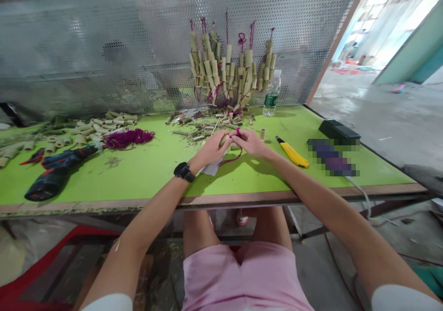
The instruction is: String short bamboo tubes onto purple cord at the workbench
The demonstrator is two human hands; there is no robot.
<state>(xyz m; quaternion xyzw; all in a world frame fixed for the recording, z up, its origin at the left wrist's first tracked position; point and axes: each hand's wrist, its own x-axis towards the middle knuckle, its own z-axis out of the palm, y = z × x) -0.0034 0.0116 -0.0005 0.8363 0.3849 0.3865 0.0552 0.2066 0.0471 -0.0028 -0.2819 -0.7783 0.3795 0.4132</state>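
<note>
Left hand [212,148]: fingers closed around a short bamboo tube [224,139], just above the green worktop [152,168].
Right hand [249,142]: pinching purple cord [231,158] at the tube's end.
Handling: tube likely light, stiff, best gripped mid-length; cord limp, best pinched near its tip.

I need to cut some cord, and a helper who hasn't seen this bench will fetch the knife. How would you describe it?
On the green table, look just right of the right hand. The knife lies flat there, between that hand and the black box. It is the only bright yellow thing on the table, slim with a black tip.
</note>
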